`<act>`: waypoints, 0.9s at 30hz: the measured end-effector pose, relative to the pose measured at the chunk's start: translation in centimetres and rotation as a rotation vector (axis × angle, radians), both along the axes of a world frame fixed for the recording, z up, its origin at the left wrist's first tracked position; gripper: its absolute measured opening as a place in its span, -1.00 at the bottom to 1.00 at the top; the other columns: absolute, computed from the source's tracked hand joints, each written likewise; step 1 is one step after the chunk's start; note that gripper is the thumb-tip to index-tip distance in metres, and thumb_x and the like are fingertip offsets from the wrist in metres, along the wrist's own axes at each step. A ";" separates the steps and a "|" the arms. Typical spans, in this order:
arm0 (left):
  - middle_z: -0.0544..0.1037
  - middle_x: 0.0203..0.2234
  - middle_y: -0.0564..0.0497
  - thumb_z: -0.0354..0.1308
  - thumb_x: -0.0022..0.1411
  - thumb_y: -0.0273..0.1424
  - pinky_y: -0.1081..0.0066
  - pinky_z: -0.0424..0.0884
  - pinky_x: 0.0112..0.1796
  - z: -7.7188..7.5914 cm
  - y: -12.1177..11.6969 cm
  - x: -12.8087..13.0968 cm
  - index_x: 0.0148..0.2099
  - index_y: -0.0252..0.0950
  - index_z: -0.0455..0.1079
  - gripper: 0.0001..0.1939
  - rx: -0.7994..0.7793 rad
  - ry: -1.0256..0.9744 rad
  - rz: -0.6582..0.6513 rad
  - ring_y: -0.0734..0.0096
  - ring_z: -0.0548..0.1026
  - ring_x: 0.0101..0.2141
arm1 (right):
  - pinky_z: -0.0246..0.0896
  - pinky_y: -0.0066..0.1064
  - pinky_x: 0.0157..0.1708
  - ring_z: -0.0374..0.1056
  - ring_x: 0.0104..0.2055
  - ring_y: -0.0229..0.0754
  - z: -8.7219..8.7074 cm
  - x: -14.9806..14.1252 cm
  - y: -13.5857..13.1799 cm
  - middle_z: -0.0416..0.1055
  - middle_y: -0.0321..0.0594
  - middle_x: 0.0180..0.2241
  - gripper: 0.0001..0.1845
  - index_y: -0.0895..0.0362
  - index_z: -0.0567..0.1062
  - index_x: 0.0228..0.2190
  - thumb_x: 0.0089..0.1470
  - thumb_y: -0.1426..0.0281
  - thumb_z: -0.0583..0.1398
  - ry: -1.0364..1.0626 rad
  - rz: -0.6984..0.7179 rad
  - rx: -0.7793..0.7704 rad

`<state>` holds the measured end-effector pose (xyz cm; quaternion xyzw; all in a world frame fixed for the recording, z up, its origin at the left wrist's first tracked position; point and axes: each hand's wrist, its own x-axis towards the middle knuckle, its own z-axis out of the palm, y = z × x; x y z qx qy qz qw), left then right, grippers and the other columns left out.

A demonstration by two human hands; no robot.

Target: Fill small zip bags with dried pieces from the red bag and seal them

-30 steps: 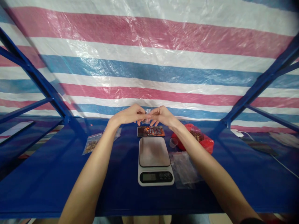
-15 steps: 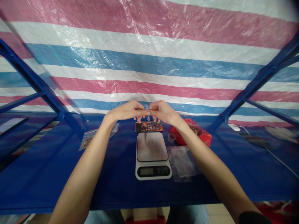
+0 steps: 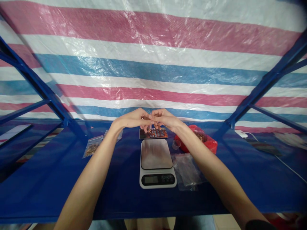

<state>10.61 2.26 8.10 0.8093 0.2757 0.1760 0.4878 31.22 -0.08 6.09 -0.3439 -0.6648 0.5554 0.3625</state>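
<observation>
My left hand (image 3: 140, 118) and my right hand (image 3: 165, 119) meet above the far side of the table, fingertips pinched together. Between them is a thin, see-through piece that looks like a clear plastic bag; the fingers hide most of it. Just beneath the hands lies a phone (image 3: 159, 133) with a colourful picture on its screen. Nearer to me stands a white kitchen scale (image 3: 157, 156), its metal plate bare and its display lit.
Right of the scale are a small clear cup (image 3: 176, 144), flat clear zip bags (image 3: 189, 171) and an open red bag (image 3: 212, 146) of brownish bits. At left lies a filled zip bag (image 3: 92, 148). Blue posts (image 3: 261, 84) and a striped sheet (image 3: 153, 70) enclose the blue table (image 3: 122, 198).
My hands have drawn closer, their fingers now overlapping, and the clear plastic between them shows less. The whole view has shifted slightly downward in the picture.
</observation>
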 end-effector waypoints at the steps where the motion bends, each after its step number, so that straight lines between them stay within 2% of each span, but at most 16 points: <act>1: 0.71 -0.40 -0.12 0.38 0.24 -0.17 0.44 0.52 -0.42 -0.1 0.1 -0.1 -0.18 -0.23 0.71 -0.75 -0.001 -0.004 -0.006 0.27 0.66 -0.44 | 0.14 -0.60 -0.69 0.32 -0.63 -0.38 0.0 0.1 0.0 0.41 -0.41 -0.64 -0.48 0.13 0.49 -0.48 -0.01 -0.05 0.46 0.001 0.008 0.007; 6: 0.69 -0.45 -0.13 0.35 0.27 -0.16 0.43 0.52 -0.42 -0.4 0.7 -0.4 -0.25 -0.27 0.69 -0.73 0.018 -0.009 -0.009 0.26 0.66 -0.45 | 0.29 -0.56 -0.66 0.43 -0.60 -0.31 -0.2 0.1 0.2 0.50 -0.32 -0.59 -0.45 0.13 0.49 -0.45 0.03 -0.10 0.43 -0.023 -0.029 0.036; 10: 0.69 -0.45 -0.14 0.35 0.26 -0.16 0.44 0.49 -0.44 -0.5 1.0 -0.5 -0.29 -0.29 0.67 -0.72 0.038 -0.072 0.065 0.29 0.65 -0.47 | 0.43 -0.49 -0.60 0.48 -0.57 -0.26 -0.3 0.0 0.4 0.52 -0.28 -0.57 -0.41 0.12 0.48 -0.44 0.02 -0.16 0.41 -0.012 -0.077 0.063; 17: 0.69 -0.43 -0.11 0.37 0.24 -0.17 0.44 0.38 -0.50 0.3 0.3 -0.6 -0.25 -0.26 0.70 -0.75 0.089 -0.030 0.062 0.32 0.61 -0.52 | 0.43 -0.47 -0.62 0.53 -0.54 -0.21 0.0 -0.6 0.0 0.59 -0.21 -0.49 -0.45 0.13 0.49 -0.42 0.03 -0.10 0.43 -0.046 -0.102 0.127; 22: 0.65 -0.53 -0.08 0.41 0.19 -0.16 0.43 0.37 -0.52 0.2 0.3 -0.3 -0.32 -0.25 0.69 -0.76 0.069 -0.011 0.053 0.32 0.56 -0.56 | 0.45 -0.48 -0.60 0.54 -0.54 -0.22 0.2 -0.7 -0.4 0.59 -0.25 -0.52 -0.47 0.11 0.48 -0.46 -0.01 -0.07 0.46 -0.079 -0.120 0.156; 27: 0.61 -0.58 -0.05 0.43 0.14 -0.18 0.44 0.34 -0.55 0.0 0.5 -0.2 -0.38 -0.27 0.67 -0.75 0.076 0.007 0.043 0.37 0.51 -0.60 | 0.49 -0.46 -0.54 0.57 -0.49 -0.19 0.3 -0.6 -0.5 0.63 -0.15 -0.47 -0.48 0.15 0.56 -0.44 0.03 -0.07 0.45 -0.094 -0.095 0.118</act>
